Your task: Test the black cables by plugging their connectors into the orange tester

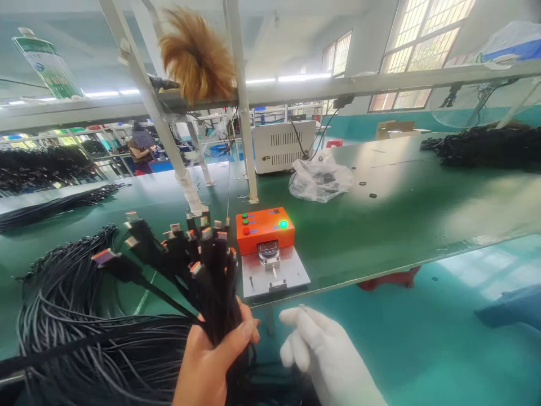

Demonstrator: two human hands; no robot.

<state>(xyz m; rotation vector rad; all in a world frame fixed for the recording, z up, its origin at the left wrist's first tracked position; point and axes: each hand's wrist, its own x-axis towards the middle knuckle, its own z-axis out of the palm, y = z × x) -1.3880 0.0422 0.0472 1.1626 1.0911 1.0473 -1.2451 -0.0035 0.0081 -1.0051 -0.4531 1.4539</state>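
- While we look through the head view, our bare left hand (213,352) is closed round a bundle of black cables (217,304), whose connectors (207,234) fan out beyond the fist.
- Our right hand (325,349), in a white glove, hangs to the right of it, fingers curled and thumb near the forefinger; we cannot tell whether anything small is pinched there.
- To handle this well, we judge that the left grip should be snug enough to keep the cables together without kinking them, connectors clear of our fingers; one stray connector (105,257), leaning out to the left, could snag.
- Just beyond the right hand runs the near edge of the table (393,225); close to it lies a metal plate (252,270) with a small gauge (268,250), an orange box (264,239) right behind. We should avoid knocking these with the bundle.
- Left of the left hand, a heap of cables (63,316) crowds us, and a post (164,124) stands beyond, so sideways swings look tight there.
- Beyond and right of the right hand, open tabletop gives us most room, with a plastic bag (321,179) farther off.
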